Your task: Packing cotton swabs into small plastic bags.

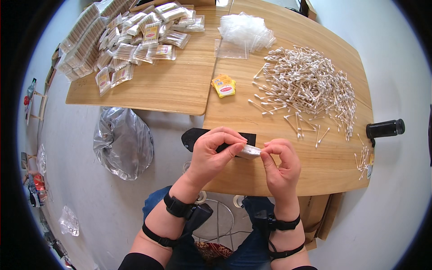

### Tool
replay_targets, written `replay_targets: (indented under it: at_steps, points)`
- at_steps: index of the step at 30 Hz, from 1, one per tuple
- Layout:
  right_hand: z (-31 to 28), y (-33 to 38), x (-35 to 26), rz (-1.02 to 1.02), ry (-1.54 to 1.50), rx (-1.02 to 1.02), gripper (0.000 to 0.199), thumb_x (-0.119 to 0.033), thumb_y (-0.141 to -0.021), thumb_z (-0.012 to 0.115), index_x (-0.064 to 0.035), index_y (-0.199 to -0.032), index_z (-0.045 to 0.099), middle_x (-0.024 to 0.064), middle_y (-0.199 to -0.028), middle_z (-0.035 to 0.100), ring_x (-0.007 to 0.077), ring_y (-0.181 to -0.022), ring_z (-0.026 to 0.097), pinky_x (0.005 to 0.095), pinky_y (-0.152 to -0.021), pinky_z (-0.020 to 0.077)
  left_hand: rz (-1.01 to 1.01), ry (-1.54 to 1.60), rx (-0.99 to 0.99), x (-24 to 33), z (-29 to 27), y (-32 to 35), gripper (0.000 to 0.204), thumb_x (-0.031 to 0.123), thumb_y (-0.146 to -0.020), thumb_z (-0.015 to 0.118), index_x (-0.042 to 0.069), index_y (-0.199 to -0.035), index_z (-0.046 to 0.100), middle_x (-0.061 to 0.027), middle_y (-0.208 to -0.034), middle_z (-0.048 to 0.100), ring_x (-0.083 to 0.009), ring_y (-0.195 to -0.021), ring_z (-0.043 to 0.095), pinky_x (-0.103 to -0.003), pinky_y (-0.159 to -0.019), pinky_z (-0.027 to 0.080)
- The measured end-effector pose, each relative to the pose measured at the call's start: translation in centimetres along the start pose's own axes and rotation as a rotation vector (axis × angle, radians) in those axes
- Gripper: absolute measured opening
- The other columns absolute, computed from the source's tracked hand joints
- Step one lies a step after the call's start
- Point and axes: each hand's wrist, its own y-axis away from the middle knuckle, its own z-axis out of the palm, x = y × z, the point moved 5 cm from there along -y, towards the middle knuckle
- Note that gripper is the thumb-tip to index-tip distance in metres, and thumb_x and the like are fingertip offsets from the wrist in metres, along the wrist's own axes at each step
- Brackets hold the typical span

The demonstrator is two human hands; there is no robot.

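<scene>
Over the near edge of the table, both hands hold a small clear packet of cotton swabs, its white end turned up. My left hand pinches its left end between thumb and fingers. At the opposite end, my right hand has thumb and forefinger closed on the packet's edge; the fingers partly hide it. A flat black strip lies beneath and behind my left hand. Beyond the hands are yellow printed cards in a small stack, and a large heap of loose cotton swabs spreads to the right.
Clear plastic bags are piled at the back. Many filled swab packets cover the far left table. A black cylinder is at the right edge, near a few stray swabs. A grey plastic bag stands on the floor.
</scene>
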Motion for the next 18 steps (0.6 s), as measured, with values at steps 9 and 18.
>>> replay_targets:
  at_steps: [9, 18]
  points:
    - [0.3, -0.3, -0.6, -0.051, 0.031, -0.029, 0.012, -0.001, -0.082, 0.075, -0.0016, -0.088, 0.065, 0.0126, -0.092, 0.063, 0.0286, -0.091, 0.062, 0.0363, -0.081, 0.0501, 0.121, -0.114, 0.058, 1.1, 0.3, -0.3, 0.007, 0.003, -0.084, 0.076, 0.001, -0.088, 0.072, -0.009, -0.092, 0.071, -0.0181, -0.086, 0.067, -0.029, -0.076, 0.052]
    - [1.0, 0.1, -1.0, -0.085, 0.071, -0.084, 0.009, 0.001, -0.085, 0.072, -0.0019, -0.087, 0.064, 0.0129, -0.096, 0.062, 0.0281, -0.097, 0.062, 0.0358, -0.085, 0.0495, 0.143, -0.172, -0.014, 1.8, 1.2, 0.1, 0.006, 0.001, -0.083, 0.075, 0.002, -0.086, 0.07, -0.0081, -0.093, 0.069, -0.0195, -0.091, 0.066, -0.03, -0.078, 0.053]
